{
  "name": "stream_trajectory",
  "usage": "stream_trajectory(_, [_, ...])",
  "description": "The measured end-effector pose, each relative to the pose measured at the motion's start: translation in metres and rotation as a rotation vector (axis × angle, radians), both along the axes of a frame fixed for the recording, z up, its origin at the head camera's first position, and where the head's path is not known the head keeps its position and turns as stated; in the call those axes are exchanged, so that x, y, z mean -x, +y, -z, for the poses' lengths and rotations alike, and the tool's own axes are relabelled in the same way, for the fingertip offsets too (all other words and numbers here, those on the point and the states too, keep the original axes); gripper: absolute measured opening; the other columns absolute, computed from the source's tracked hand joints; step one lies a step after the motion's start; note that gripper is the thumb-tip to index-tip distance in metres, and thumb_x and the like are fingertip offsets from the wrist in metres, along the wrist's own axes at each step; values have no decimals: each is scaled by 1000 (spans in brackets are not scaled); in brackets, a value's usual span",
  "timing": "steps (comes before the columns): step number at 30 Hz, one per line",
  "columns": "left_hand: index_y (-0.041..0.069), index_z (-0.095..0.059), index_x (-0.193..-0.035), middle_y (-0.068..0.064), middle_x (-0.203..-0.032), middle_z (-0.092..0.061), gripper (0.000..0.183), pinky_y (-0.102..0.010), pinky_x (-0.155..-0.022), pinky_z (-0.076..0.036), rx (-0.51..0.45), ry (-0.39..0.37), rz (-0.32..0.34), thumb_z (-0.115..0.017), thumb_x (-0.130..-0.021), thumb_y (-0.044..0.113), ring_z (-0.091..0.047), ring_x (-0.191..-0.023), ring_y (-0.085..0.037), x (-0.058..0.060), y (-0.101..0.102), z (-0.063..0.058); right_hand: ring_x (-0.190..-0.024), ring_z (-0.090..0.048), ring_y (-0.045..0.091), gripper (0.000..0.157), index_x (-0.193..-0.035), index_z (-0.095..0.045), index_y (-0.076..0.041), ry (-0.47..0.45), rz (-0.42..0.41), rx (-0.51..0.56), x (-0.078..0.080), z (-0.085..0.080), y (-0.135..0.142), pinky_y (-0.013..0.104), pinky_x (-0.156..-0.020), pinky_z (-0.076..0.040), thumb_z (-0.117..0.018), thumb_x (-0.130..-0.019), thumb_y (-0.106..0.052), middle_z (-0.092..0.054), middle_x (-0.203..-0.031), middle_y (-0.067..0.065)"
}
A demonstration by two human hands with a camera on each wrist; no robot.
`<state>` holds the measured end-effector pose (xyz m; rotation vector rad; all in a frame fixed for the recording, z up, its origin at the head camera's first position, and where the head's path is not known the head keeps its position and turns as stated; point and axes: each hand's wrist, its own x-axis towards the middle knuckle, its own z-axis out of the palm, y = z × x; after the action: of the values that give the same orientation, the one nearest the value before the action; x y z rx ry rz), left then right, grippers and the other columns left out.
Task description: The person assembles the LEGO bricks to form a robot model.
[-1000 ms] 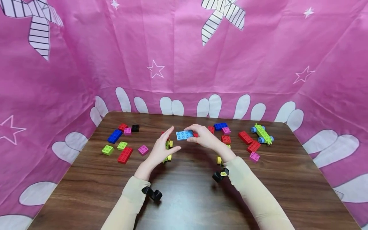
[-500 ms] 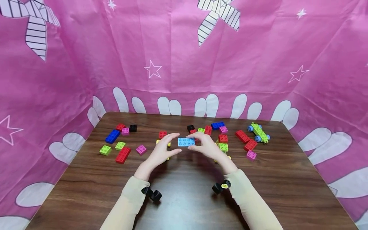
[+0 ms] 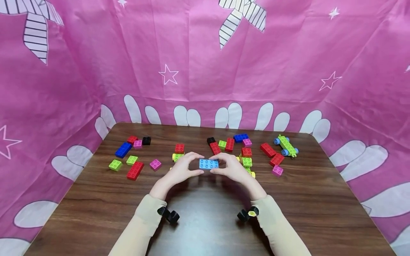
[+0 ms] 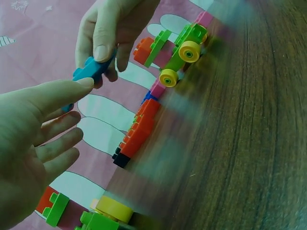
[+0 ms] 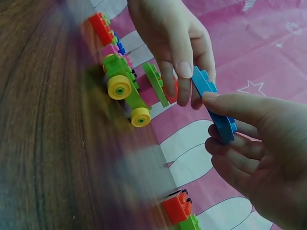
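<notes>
A light blue building brick [image 3: 209, 164], studs up, is held above the table between both hands. My left hand [image 3: 180, 170] pinches its left end with thumb and fingers. At the other end, the right hand [image 3: 236, 170] grips it the same way. In the left wrist view the left thumb lies over the blue brick [image 4: 93, 68]; the right wrist view shows the right thumb across the brick [image 5: 221, 122]. Behind the left hand stands a lime toy car with yellow wheels [image 5: 119, 87], partly hidden in the head view. A similar car [image 4: 184, 52] stands beside the right hand.
Loose bricks lie left, among them a red one [image 3: 135, 170] and a dark blue one [image 3: 123, 150]. More red bricks [image 3: 268, 150] lie right, near a lime car base with blue wheels [image 3: 286, 145]. A pink curtain [image 3: 205, 64] hangs behind the wooden table [image 3: 205, 227].
The right hand has brought the blue brick slightly down and nearer. The left hand, earlier spread apart from it, has closed in and now pinches its left end.
</notes>
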<state>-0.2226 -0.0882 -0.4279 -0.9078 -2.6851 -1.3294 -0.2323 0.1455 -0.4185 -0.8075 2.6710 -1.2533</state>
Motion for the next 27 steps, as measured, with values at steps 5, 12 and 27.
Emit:
stream_trajectory(5, [5, -63, -120, -10, -112, -63, 41, -45, -92, -49, 19, 26, 37, -76, -83, 19, -59, -105, -27, 0, 0, 1, -94, -60, 16, 37, -115, -68, -11, -2, -15, -8, -3, 3, 2, 33, -85, -52, -78, -82, -25, -67, -105, -1])
stream_trajectory(12, [8, -66, -115, -5, -110, -64, 35, -41, -92, -49, 76, -2, 67, -75, -85, 22, -59, -104, -21, -2, 0, -1, -96, -61, 18, 37, -114, -68, -10, -32, -50, -15, -8, 5, 4, 33, -85, -55, -78, -81, -23, -68, -108, 2])
stream_trajectory(27, [7, -67, -107, -2, -97, -62, 32, -27, -80, -48, 192, -108, 116, -79, -79, 19, -55, -88, -14, -5, 7, 0, -91, -58, 11, 33, -109, -70, -13, -7, -128, -90, -14, 15, 5, 25, -79, -50, -79, -80, -27, -69, -104, -1])
